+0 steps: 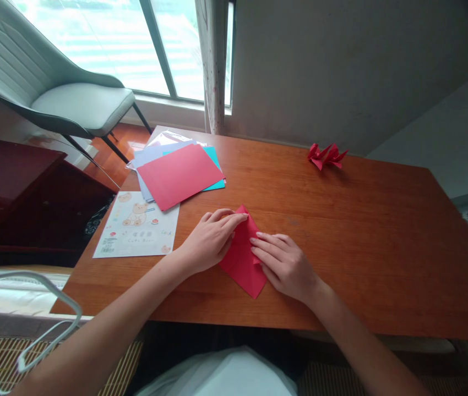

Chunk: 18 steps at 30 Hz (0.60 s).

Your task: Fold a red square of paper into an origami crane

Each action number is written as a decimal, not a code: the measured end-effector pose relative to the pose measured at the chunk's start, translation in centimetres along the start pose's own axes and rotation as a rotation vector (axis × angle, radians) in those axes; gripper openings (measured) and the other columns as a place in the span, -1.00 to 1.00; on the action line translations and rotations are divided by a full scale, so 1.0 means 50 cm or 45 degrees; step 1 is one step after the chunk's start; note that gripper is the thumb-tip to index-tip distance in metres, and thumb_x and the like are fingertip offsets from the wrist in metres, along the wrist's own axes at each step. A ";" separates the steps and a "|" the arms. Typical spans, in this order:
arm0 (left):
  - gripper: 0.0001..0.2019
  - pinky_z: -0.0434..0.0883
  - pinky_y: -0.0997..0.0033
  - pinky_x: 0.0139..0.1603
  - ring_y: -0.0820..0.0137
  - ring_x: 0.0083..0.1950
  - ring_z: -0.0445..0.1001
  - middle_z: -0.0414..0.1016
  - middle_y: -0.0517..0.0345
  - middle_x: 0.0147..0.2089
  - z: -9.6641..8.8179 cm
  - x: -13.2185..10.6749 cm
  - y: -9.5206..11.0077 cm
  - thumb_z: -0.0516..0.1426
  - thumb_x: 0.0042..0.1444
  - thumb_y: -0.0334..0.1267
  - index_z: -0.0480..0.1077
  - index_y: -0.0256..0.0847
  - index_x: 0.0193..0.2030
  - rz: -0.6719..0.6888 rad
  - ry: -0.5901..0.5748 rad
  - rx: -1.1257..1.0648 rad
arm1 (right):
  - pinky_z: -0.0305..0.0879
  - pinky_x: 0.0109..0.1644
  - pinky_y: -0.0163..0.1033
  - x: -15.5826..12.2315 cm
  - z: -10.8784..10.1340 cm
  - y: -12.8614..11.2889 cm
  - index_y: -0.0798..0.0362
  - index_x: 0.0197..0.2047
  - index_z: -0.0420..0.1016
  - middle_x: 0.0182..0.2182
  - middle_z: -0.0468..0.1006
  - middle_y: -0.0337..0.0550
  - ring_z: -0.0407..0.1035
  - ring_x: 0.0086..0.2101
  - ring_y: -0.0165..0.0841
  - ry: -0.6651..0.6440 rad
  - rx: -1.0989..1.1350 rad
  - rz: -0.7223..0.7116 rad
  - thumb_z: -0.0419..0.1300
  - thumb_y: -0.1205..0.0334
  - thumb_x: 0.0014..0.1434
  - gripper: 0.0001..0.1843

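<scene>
A partly folded sheet of red origami paper (247,269) lies on the wooden table in front of me, one corner pointing at me. At its far corner, my left hand (213,236) has its fingers curled together on the paper, with the fingertips on a fold. My right hand (286,264) rests along the paper's right edge, its fingers stretched out over a raised flap. The right thumb is hidden, as is part of the paper beneath both hands.
Two folded red paper figures (327,156) stand near the table's back edge. To the left lies a stack of coloured paper with a red sheet (182,175) on top, beside a white bear-print sheet (138,228). A pale chair (85,104) stands by the window.
</scene>
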<state>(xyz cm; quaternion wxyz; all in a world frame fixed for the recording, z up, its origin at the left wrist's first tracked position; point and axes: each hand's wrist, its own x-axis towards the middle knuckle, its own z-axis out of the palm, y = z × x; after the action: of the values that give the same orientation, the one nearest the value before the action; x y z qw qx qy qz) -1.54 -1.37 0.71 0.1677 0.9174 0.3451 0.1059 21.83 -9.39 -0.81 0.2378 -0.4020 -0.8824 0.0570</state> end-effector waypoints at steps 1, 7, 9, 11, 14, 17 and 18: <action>-0.52 0.25 0.15 0.19 0.19 0.30 0.22 0.40 0.01 0.29 0.000 0.000 -0.001 -0.09 0.31 -0.42 0.15 -0.23 0.37 -0.005 -0.005 0.001 | 0.30 0.16 0.02 0.000 0.000 0.000 0.08 0.12 0.48 0.14 0.54 -0.04 0.37 0.17 -0.16 0.001 0.002 0.000 0.11 0.42 0.29 -0.65; -0.59 0.23 0.05 0.14 0.07 0.31 0.21 0.28 0.06 0.38 -0.006 0.000 0.023 -0.06 0.38 -0.11 0.25 -0.09 0.31 0.063 -0.047 0.194 | 0.31 0.17 0.04 -0.001 0.002 0.000 0.05 0.13 0.48 0.13 0.55 -0.05 0.37 0.18 -0.14 0.013 0.008 0.008 0.11 0.42 0.29 -0.63; -0.55 0.22 0.03 0.14 0.04 0.31 0.20 0.27 0.04 0.39 -0.007 -0.001 0.033 -0.06 0.37 -0.05 0.22 -0.08 0.34 0.063 -0.057 0.257 | 0.31 0.17 0.04 -0.001 0.004 0.000 0.05 0.13 0.48 0.11 0.56 -0.05 0.38 0.17 -0.13 0.026 0.010 0.003 0.11 0.42 0.29 -0.63; -0.53 0.21 0.04 0.16 0.04 0.32 0.19 0.26 0.04 0.39 -0.008 -0.002 0.038 -0.05 0.36 0.00 0.21 -0.06 0.34 0.066 -0.062 0.302 | 0.31 0.16 0.05 -0.002 0.006 0.000 0.06 0.12 0.48 0.10 0.57 -0.05 0.38 0.16 -0.13 0.031 0.014 -0.003 0.10 0.43 0.28 -0.64; -0.52 0.20 0.07 0.18 0.07 0.33 0.19 0.25 0.03 0.39 -0.008 -0.004 0.041 -0.05 0.36 0.02 0.22 -0.04 0.34 0.071 -0.060 0.348 | 0.30 0.17 0.06 -0.005 0.006 -0.002 0.08 0.12 0.47 0.10 0.57 -0.04 0.38 0.16 -0.12 0.018 0.040 0.008 0.12 0.41 0.28 -0.64; -0.53 0.22 0.09 0.16 0.09 0.32 0.20 0.26 0.02 0.38 -0.008 -0.004 0.041 -0.05 0.37 0.01 0.22 -0.04 0.34 0.070 -0.055 0.374 | 0.28 0.19 0.09 -0.005 -0.007 -0.003 0.04 0.14 0.46 0.09 0.57 -0.04 0.36 0.17 -0.08 0.016 0.174 0.052 0.17 0.26 0.29 -0.65; -0.53 0.22 0.09 0.15 0.09 0.32 0.20 0.25 0.02 0.38 -0.008 -0.005 0.041 -0.05 0.37 0.01 0.23 -0.04 0.34 0.070 -0.055 0.378 | 0.28 0.19 0.09 -0.001 -0.014 -0.001 0.03 0.14 0.46 0.09 0.57 -0.04 0.36 0.17 -0.09 0.041 0.259 0.085 0.16 0.21 0.30 -0.65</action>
<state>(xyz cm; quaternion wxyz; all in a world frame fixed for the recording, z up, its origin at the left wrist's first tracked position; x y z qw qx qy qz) -0.60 -2.87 1.82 0.0346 0.9432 0.3281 0.0382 22.16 -9.54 -0.20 0.2894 -0.4058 -0.8543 0.1477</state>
